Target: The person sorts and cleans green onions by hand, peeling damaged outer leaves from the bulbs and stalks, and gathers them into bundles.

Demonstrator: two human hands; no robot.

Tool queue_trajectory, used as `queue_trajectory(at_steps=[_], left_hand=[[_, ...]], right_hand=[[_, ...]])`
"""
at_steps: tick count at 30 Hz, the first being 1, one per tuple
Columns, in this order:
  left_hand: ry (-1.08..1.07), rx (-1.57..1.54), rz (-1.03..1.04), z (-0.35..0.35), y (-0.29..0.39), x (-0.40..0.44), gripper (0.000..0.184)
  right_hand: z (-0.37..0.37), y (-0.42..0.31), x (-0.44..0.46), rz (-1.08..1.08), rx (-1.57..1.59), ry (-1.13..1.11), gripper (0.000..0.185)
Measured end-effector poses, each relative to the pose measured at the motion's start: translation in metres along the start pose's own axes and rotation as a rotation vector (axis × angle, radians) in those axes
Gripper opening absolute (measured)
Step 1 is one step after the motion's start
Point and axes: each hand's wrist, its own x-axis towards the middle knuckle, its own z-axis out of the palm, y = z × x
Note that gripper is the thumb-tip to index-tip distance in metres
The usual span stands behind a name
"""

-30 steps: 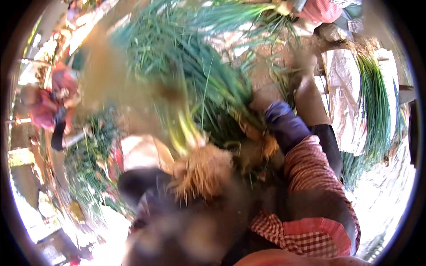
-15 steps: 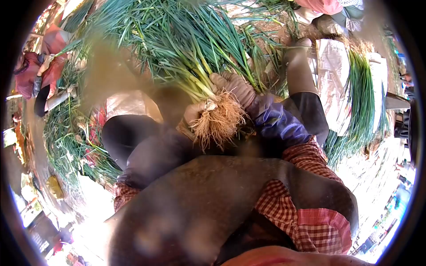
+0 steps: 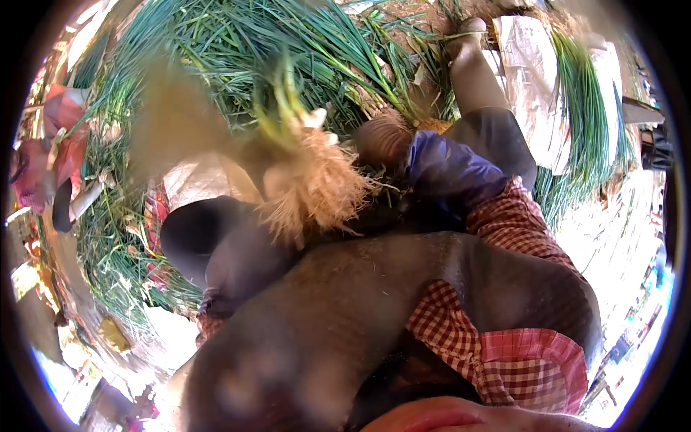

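A bunch of spring onions (image 3: 324,173) hangs in front of my lap, its pale stringy roots toward me and its blurred stalks pointing up and away. My left hand (image 3: 276,181) is closed around the bunch near the root end, mostly covered by the roots and blurred. To the right, apart from that bunch, my gloved right hand (image 3: 383,138) lies by the root ends of onions in the pile. Its fingers are too smeared and hidden to show their grip. Long green leaves of the onion pile (image 3: 237,68) spread beyond both hands.
At the right, a sheaf of long spring onions (image 3: 579,108) lies beside a white sack (image 3: 529,79). My outstretched leg (image 3: 479,83) is between it and the pile. Loose greens (image 3: 119,237) cover the ground at left. Another person's red sleeve (image 3: 65,115) shows at the far left.
My right hand has come away from the bunch's roots and sits to its right. The bunch has shifted left in my left hand. The view has tilted slightly.
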Motion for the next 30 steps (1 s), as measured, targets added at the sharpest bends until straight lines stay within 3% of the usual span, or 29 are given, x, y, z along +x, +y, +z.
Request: queue_trajectory(at_steps=[2, 4, 5, 7, 12, 14, 16, 18, 19, 22, 23, 24, 26, 28, 30], left_hand=[[-0.004, 0.002, -0.008, 0.002, 0.001, 0.002, 0.05], [-0.006, -0.012, -0.023, 0.007, 0.0, 0.001, 0.052], [-0.007, -0.017, -0.03, 0.008, 0.001, 0.003, 0.053], [-0.014, -0.026, -0.048, 0.009, 0.0, 0.006, 0.056], [-0.052, -0.049, -0.098, 0.011, -0.005, 0.012, 0.062], [-0.09, -0.064, -0.133, 0.011, -0.006, 0.013, 0.065], [-0.127, -0.083, -0.138, 0.027, -0.006, 0.016, 0.067], [-0.134, -0.077, -0.037, 0.059, -0.012, 0.019, 0.036], [0.004, -0.286, -0.041, 0.06, -0.015, 0.019, 0.052], [0.165, -0.03, 0.01, 0.023, -0.023, 0.026, 0.052], [0.182, 0.032, 0.0, 0.009, -0.024, 0.024, 0.051], [0.132, 0.082, -0.112, -0.014, -0.023, 0.02, 0.067], [0.119, 0.082, -0.096, 0.01, -0.02, 0.021, 0.064], [0.016, 0.02, -0.023, 0.029, -0.016, 0.023, 0.061], [0.044, 0.005, -0.053, 0.017, -0.012, 0.022, 0.061]], right_hand=[[-0.039, -0.001, -0.011, 0.301, -0.318, -0.317, 0.027], [-0.055, 0.024, -0.018, 0.524, -0.262, -0.164, 0.042], [-0.06, 0.045, -0.013, 0.565, -0.216, -0.186, 0.042], [-0.042, 0.086, -0.005, 0.676, -0.218, -0.018, 0.04], [-0.007, 0.144, -0.003, 0.505, -0.339, 0.103, 0.035], [-0.013, 0.142, 0.007, 0.685, -0.135, 0.03, 0.033], [-0.015, 0.134, 0.007, 0.652, -0.089, 0.086, 0.026], [-0.026, 0.126, 0.008, 0.363, 1.015, -0.158, 0.021], [-0.039, 0.098, 0.006, 0.328, 1.158, -0.064, 0.021], [-0.07, 0.015, -0.007, 0.214, 1.572, 0.142, 0.02], [-0.07, 0.003, -0.006, 0.151, 1.455, 0.184, 0.022], [-0.056, 0.001, 0.0, 0.081, 1.439, 0.224, 0.022], [-0.069, -0.043, -0.021, 0.155, 1.3, 0.233, 0.02], [-0.047, -0.044, -0.021, 0.064, 1.299, 0.241, 0.017], [-0.035, -0.049, -0.025, -0.059, 1.243, 0.54, 0.015]])
